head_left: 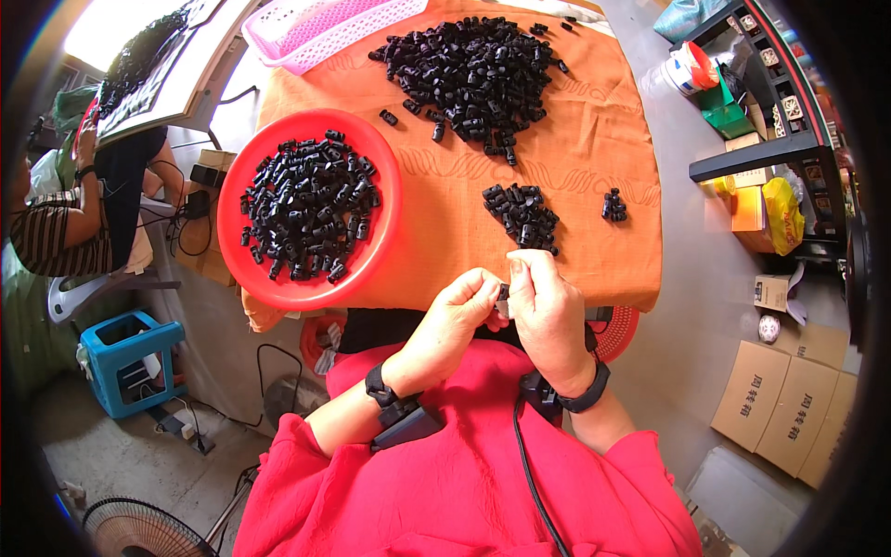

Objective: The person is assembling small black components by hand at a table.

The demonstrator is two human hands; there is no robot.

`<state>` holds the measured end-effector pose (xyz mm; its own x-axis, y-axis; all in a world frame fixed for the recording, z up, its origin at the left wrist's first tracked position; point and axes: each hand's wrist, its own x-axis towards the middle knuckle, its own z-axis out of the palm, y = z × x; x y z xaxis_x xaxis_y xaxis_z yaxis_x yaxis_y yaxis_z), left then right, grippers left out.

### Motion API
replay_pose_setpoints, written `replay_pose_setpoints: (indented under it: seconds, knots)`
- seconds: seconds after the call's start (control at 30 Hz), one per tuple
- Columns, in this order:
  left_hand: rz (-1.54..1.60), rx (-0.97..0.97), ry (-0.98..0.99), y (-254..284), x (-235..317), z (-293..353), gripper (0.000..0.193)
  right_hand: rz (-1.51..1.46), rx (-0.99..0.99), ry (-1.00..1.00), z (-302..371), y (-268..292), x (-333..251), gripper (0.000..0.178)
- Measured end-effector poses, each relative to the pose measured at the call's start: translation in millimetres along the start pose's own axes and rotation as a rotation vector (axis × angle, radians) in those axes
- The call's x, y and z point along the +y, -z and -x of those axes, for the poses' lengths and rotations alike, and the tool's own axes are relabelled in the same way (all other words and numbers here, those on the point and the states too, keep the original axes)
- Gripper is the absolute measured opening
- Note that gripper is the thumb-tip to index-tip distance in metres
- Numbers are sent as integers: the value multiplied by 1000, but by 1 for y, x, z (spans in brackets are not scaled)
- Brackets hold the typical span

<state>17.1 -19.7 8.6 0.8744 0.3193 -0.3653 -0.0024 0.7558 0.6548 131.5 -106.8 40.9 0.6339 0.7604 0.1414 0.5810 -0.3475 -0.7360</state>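
Note:
My left hand (461, 304) and my right hand (549, 306) meet at the near edge of the orange cloth. Both are closed, thumbs and fingertips pinched around a small black plastic piece (504, 292) mostly hidden by the fingers. Just beyond them lies a small pile of black plastic pieces (522, 215), short and barrel-shaped like cord stoppers. A smaller cluster of black pieces (613, 206) sits to its right. Farther back is a large heap of the same pieces (471, 76). On the left, a round red basin (392, 200) holds many more.
The orange cloth (445, 209) covers the table. A pink plastic basket (320, 42) stands at its far left. Another person (70, 218) works at a table on the left, near a blue stool (133, 362). Cardboard boxes (784, 399) and a dark shelf (761, 158) are on the right.

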Motion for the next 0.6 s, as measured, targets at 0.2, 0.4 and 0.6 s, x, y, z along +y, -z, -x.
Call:
replay_pose_setpoints:
  seconds: [0.2,0.4,0.6]
  knots:
    - [26,20,-48,-1,-5,0,20,18,-14,-45,1,-2,-2,7]
    - [61,21,-66,-1,-7,0,18,12,2,-69,2,-5,-1,7]
    - [138,-2,-36,2,-12,0,16,17,-11,-130,3,-5,-4,9]
